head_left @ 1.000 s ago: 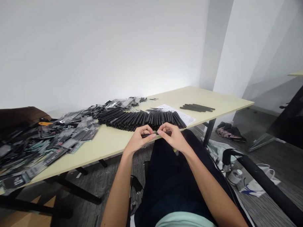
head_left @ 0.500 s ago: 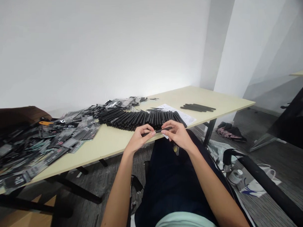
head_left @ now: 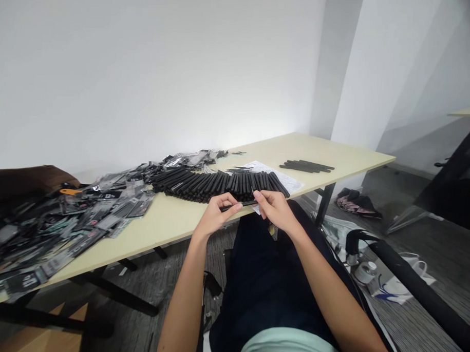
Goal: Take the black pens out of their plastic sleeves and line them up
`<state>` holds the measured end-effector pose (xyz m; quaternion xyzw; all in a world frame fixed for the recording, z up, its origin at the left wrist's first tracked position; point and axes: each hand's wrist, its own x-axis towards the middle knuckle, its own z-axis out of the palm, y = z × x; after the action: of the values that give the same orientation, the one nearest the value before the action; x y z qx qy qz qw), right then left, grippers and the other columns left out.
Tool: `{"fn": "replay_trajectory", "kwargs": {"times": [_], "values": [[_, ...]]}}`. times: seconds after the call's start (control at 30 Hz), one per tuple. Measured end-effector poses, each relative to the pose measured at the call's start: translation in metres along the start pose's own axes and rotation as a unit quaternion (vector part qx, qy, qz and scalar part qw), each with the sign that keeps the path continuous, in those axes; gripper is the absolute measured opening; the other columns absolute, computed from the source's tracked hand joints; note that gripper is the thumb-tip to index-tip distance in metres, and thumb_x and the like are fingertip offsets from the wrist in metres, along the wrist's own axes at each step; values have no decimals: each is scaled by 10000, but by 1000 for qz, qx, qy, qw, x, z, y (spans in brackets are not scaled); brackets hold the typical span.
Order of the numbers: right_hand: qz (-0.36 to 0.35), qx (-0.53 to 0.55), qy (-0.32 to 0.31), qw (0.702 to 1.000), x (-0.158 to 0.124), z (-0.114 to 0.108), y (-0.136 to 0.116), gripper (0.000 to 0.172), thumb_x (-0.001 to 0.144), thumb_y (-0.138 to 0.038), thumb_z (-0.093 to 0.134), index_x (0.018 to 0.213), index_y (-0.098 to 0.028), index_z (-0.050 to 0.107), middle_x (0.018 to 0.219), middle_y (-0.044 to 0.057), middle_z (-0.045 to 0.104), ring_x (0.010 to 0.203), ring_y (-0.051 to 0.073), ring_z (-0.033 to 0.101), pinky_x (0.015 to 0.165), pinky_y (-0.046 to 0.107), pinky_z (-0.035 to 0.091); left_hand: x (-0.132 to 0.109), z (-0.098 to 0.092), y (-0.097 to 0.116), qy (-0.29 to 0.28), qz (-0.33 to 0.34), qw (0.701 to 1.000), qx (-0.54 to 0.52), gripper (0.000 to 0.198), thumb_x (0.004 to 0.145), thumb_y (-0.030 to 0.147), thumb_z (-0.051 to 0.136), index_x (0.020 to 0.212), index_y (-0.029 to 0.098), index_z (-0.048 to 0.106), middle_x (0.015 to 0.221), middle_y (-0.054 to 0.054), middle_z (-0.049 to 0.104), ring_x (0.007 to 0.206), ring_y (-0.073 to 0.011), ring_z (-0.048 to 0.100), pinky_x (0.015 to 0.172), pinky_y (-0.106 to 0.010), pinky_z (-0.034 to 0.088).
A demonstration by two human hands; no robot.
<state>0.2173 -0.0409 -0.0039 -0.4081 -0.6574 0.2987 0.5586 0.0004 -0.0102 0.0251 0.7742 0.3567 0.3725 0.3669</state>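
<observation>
My left hand [head_left: 217, 212] is closed around a slim black pen-like stick [head_left: 248, 203], held nearly level just above the table's front edge. At the stick's right end my right hand [head_left: 275, 211] is closed, thumb and forefinger pinched together. What sits between those fingertips is too small to make out. Right behind my hands lies a long, dense pile of similar black sticks [head_left: 219, 183], stacked side by side. A printed white sheet [head_left: 294, 184] lies partly under the pile's right end.
Flat packets [head_left: 118, 208] and loose pieces heap up on the left of the table [head_left: 172, 220], an orange-handled tool [head_left: 70, 192] among them. Several black sticks [head_left: 307, 166] lie apart at the right. A chair armrest [head_left: 405, 274] and a white bottle [head_left: 366, 273] are to my right.
My right hand's thumb and forefinger have drawn together and now sit slightly above the stick's right end, which no longer shows past them. My left hand has barely moved.
</observation>
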Motion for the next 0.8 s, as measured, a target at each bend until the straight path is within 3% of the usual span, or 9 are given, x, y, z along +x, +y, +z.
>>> {"fn": "replay_trajectory", "kwargs": {"times": [0.13,0.27,0.37,0.5,0.6,0.7,0.8], "values": [[1,34,-6,999,1,-13,2,357,968,-546,637,943,-192,677,679,8,661,575,148,589,561,268,438,1,0,-2,19,-9,1000,-7,389,889,507,738,803,145,623,683,12,611,636,-116,517,649,-236,372],[12,48,-32,998,1,-32,2,340,905,-468,729,1088,-183,694,869,26,667,531,103,526,504,256,418,2,1,-4,23,-20,999,-17,398,900,518,723,805,145,621,679,17,604,629,-109,506,639,-229,360],[23,49,-49,997,0,-39,1,311,917,-440,711,1075,-173,700,884,37,677,520,98,521,510,261,425,2,1,-4,20,-12,1000,-8,397,898,508,731,789,144,617,686,16,609,639,-106,517,644,-224,365],[22,22,-65,997,0,-39,0,294,959,-465,657,971,-172,669,738,7,632,522,107,492,514,261,388,1,1,-4,8,-6,1000,-19,408,898,502,736,757,147,593,605,33,573,550,-82,472,578,-210,350],[7,-11,-75,997,0,-36,-1,403,1009,-518,567,776,-188,571,649,-15,543,535,107,442,511,261,336,0,1,-3,-12,-19,999,-41,430,906,516,724,734,155,566,491,54,519,432,-61,401,488,-198,316],[-2,-44,-71,996,2,-34,0,515,1028,-548,510,649,-204,446,579,-34,407,541,109,375,511,267,293,0,1,-3,-17,-36,998,-52,431,871,526,760,759,159,563,496,44,564,367,-52,392,408,-185,281],[6,-55,-77,995,2,-33,0,533,1028,-556,502,632,-202,452,564,-31,417,540,112,390,520,268,306,0,1,-3,-18,-40,997,-61,431,853,519,782,773,156,564,519,31,600,354,-54,429,385,-175,303]]}}
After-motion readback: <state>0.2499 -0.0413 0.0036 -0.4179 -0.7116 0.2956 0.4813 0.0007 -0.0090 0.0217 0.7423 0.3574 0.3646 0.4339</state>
